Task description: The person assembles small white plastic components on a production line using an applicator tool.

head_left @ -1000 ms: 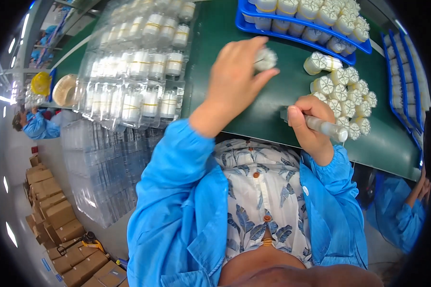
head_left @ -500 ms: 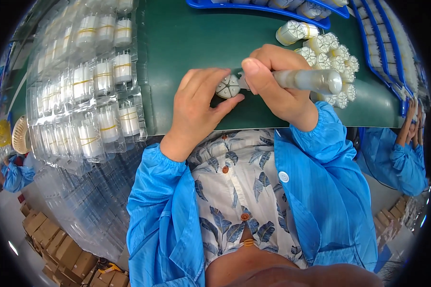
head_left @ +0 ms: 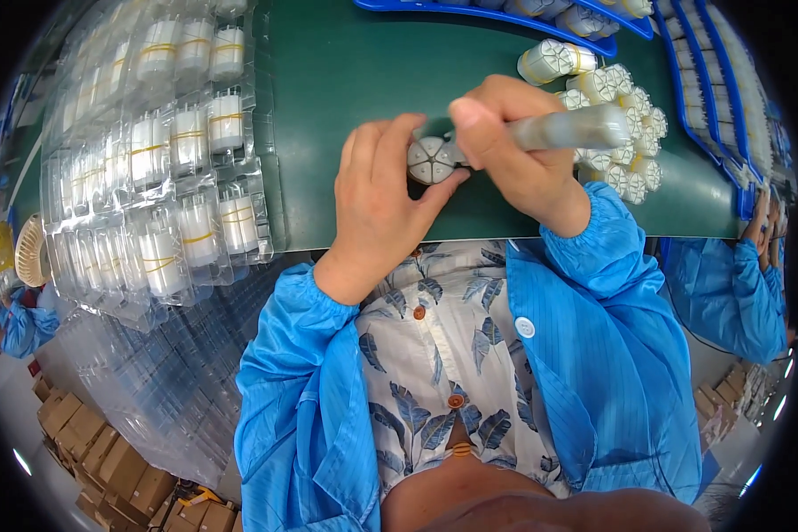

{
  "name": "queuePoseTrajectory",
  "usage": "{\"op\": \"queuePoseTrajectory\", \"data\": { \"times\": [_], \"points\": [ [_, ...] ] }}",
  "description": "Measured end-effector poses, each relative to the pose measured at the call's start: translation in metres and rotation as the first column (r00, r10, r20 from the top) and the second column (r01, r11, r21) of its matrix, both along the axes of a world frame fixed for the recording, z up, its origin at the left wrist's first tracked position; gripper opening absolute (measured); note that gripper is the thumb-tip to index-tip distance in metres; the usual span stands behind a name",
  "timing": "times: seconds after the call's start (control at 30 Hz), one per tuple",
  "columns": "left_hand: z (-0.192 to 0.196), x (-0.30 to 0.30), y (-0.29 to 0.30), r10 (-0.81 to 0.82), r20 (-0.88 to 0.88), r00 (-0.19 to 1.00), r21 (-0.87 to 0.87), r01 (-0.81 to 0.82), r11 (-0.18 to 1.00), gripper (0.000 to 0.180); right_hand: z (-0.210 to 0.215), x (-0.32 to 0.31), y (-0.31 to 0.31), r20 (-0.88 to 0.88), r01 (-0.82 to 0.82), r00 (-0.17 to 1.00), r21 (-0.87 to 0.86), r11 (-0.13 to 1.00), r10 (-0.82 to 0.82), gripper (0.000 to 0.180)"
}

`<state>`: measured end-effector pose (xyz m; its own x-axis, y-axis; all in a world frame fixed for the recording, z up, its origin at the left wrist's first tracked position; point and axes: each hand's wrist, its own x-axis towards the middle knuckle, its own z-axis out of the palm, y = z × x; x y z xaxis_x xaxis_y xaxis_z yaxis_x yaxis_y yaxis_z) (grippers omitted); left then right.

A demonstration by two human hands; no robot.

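My left hand (head_left: 378,191) is curled round a bundle of white wedge-shaped pieces (head_left: 432,160), holding it on the table. The bundle's round end faces up, with dark gaps between the wedges and small dots on them. My right hand (head_left: 525,155) is closed round a tool with a thick, translucent whitish handle (head_left: 581,129). The handle points right, slightly smeared by motion. Its working end meets the bundle's right edge and is mostly hidden by my thumb and fingers.
Several similar bundles (head_left: 634,115) lie to the right on the green table (head_left: 346,62). Blue trays (head_left: 496,18) with more stand at the far edge and far right. Clear plastic trays (head_left: 270,204) of banded white cylinders fill the left. Another person's blue sleeve (head_left: 727,301) shows at right.
My left hand and the bundle have shifted slightly right. The bundle's top now faces up more fully. The tool handle has tilted a little, its free end moving up.
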<state>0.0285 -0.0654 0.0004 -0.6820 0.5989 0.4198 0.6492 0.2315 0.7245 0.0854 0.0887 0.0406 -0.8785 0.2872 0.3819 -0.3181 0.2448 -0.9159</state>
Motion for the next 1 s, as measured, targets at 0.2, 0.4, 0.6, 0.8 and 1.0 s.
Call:
{"op": "queuePoseTrajectory", "data": {
  "times": [0.2, 0.4, 0.6, 0.8, 1.0],
  "points": [
    [-0.003, -0.004, -0.009, -0.137, 0.045, 0.990, 0.062, 0.134, 0.989, 0.052, 0.003, -0.003, 0.004, -0.060, -0.029, 0.998, -0.028, 0.999, 0.027, 0.032],
    [-0.006, -0.005, -0.007, -0.141, 0.036, 0.989, 0.115, 0.136, 0.984, 0.052, -0.001, -0.007, 0.001, 0.008, -0.028, 1.000, 0.051, 0.998, 0.027, 0.032],
    [-0.004, 0.000, -0.009, -0.053, 0.011, 0.999, -0.001, 0.053, 0.999, 0.058, 0.002, -0.005, -0.005, -0.036, -0.023, 0.999, 0.145, 0.989, 0.028, 0.030],
    [-0.004, -0.006, -0.015, -0.129, 0.007, 0.992, 0.077, 0.128, 0.989, 0.059, 0.009, -0.002, 0.000, -0.085, -0.028, 0.996, 0.000, 1.000, 0.027, 0.029],
    [-0.007, -0.004, -0.014, -0.052, 0.027, 0.998, 0.023, 0.051, 0.998, 0.055, -0.002, -0.007, -0.002, 0.010, -0.022, 1.000, 0.028, 0.999, 0.022, 0.030]
  ]
}}
